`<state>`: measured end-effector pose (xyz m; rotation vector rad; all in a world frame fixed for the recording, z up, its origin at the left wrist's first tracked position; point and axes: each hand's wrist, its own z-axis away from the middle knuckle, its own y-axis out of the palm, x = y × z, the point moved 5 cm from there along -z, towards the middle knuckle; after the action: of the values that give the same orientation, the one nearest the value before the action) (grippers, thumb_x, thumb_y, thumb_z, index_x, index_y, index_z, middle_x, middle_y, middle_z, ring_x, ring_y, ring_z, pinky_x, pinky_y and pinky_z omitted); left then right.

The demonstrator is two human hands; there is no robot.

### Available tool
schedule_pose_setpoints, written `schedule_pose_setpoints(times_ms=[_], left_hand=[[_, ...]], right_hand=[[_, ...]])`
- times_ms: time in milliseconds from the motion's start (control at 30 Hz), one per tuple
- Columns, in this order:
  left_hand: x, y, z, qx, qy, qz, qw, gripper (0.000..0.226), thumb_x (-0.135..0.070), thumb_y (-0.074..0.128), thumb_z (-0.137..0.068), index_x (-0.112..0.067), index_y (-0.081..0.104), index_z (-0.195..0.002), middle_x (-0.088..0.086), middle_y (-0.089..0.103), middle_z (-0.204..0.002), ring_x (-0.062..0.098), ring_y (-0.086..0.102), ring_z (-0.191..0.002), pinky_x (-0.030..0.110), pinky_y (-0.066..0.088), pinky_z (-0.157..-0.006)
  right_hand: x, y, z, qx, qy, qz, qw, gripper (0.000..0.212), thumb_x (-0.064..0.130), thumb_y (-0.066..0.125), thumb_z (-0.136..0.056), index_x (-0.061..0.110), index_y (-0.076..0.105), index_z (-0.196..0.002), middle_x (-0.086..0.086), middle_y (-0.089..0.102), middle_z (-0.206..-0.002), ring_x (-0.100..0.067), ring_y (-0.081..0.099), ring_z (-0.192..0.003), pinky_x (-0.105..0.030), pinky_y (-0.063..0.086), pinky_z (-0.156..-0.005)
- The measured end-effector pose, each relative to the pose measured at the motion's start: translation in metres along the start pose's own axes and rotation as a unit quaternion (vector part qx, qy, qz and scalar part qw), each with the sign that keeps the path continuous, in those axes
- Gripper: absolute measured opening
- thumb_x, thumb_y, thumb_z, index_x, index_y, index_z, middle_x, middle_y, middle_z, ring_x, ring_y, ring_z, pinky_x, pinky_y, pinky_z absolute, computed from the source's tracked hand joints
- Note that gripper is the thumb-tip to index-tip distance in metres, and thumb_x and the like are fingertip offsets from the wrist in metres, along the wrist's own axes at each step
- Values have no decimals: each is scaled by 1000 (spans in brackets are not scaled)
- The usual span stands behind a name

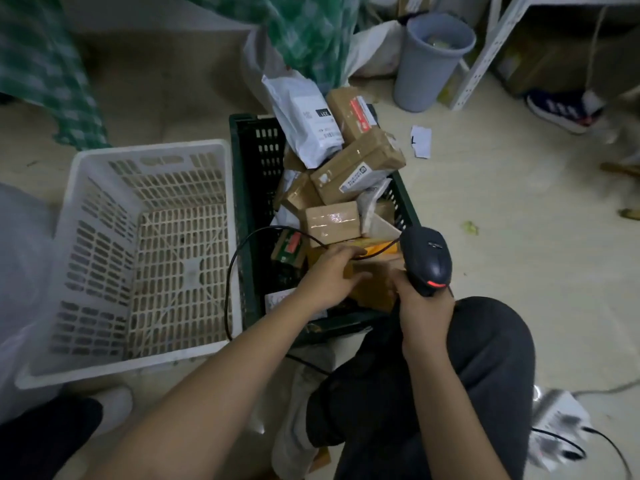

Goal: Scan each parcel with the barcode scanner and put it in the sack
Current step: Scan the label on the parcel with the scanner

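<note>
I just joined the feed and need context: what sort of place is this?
Probably a small parcel sorting or pickup room. A dark crate on the floor is heaped with taped cardboard parcels and a white mailer bag, and the right hand grips a corded barcode scanner.
</note>
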<state>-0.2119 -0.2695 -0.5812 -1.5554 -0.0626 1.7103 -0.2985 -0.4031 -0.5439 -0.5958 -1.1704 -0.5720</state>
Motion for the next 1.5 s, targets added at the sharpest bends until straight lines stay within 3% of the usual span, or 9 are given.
schedule_pose_setpoints(times_ms=[300,500,633,867,1033,1100,1167,1333,1500], left_hand=[[-13,32,-2,27,-132,56,989,79,-54,68,-80,-21,34,-143,5,28,-146,26,36,-133,35,43,-100],[-6,42,-9,46,-195,168,965,87,-55,72,-76,-17,29,-142,5,41,-141,25,44,-127,37,41,-102],[2,45,-12,41,-203,184,961,82,-55,73,-75,-20,30,-136,3,48,-132,23,51,-117,37,46,-96],[-4,0,18,14,-164,231,959,73,-48,71,-79,-26,34,-137,-3,47,-125,15,52,-110,23,47,-81],[8,-64,58,-78,-118,204,969,79,-37,77,-77,-30,27,-138,-7,42,-130,8,48,-110,12,45,-74],[19,-88,78,-126,-105,168,972,97,-32,82,-73,-28,19,-146,-10,35,-136,7,41,-120,20,45,-93],[29,-106,100,-155,-96,131,974,110,-29,85,-69,-26,11,-151,-15,27,-141,4,30,-129,28,34,-109],[51,-140,153,-216,-75,55,972,114,-18,86,-69,-17,7,-152,-13,20,-133,-1,24,-126,20,27,-109],[80,-156,192,-265,-88,74,957,98,-21,89,-64,-23,25,-139,-12,29,-127,1,34,-120,6,32,-96]], right_hand=[[-12,-28,0,-30,52,-67,996,20,7,73,-79,2,67,-98,-4,66,-75,-13,59,-67,-27,48,-61],[-8,-25,-7,31,46,-90,994,17,3,74,-80,7,66,-95,2,65,-70,-4,60,-62,-24,49,-65],[-9,-23,-8,69,54,-101,991,42,6,74,-80,4,60,-119,-3,69,-93,-12,65,-84,-30,53,-78],[11,-12,-1,75,41,-122,989,28,13,71,-85,16,64,-112,4,69,-97,-7,64,-80,-31,55,-81],[24,14,12,95,35,-108,989,26,26,74,-83,27,62,-106,4,68,-101,-14,65,-93,-33,52,-85],[27,31,21,121,25,-100,987,34,23,74,-84,25,59,-114,7,67,-106,-7,62,-98,-25,48,-85],[26,54,34,168,33,-86,981,32,20,74,-84,22,59,-113,9,66,-102,-3,61,-91,-19,47,-75],[16,109,68,231,70,-70,968,21,18,73,-85,22,57,-99,10,62,-80,-1,56,-69,-17,45,-63],[4,146,95,265,94,-53,958,40,19,74,-83,16,58,-119,1,66,-105,-16,61,-100,-33,48,-90]])
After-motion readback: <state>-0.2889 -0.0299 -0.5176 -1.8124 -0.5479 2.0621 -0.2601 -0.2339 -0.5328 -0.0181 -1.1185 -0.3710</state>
